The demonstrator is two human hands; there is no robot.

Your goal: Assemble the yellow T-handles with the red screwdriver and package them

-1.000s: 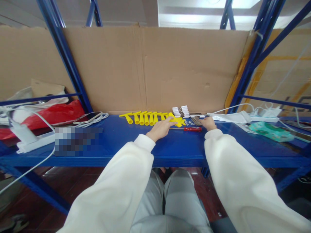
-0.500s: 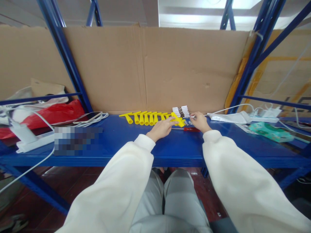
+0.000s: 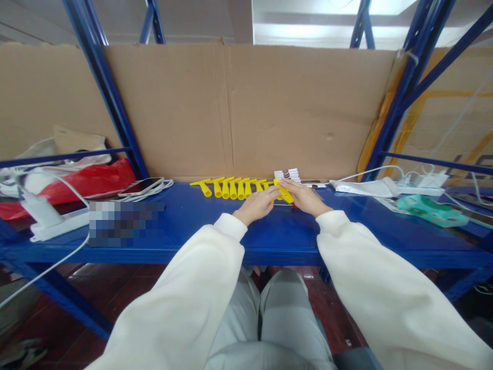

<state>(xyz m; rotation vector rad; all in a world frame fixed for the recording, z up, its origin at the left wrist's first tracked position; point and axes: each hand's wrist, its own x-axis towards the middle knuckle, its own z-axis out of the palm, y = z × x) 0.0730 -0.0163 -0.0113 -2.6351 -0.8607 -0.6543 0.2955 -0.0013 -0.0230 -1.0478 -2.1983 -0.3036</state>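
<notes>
A yellow T-shaped plastic piece (image 3: 285,195) is held low over the blue shelf, tilted, between my two hands. My left hand (image 3: 257,205) has its fingers closed on its left side. From the right, my right hand (image 3: 307,198) lays its fingers against the upper part, gripping it too. Several like yellow pieces (image 3: 233,189) with hollow round ends lie in a row to the left. Behind my hands sit several small white strips (image 3: 292,173) with dark middles. A thin metal rod (image 3: 282,205) lies under my hands, with a bit of red mostly covered by my right hand.
A cardboard sheet (image 3: 250,103) stands along the back of the blue shelf (image 3: 215,231). To the left are a red bag (image 3: 96,180), a power strip (image 3: 61,226), a phone and cables. A white packet (image 3: 365,186) and a green pack (image 3: 431,209) lie right.
My right hand has moved left from beside the white strips onto the yellow piece, now covering the red part of the rod more. My left hand has stayed nearly in place.
</notes>
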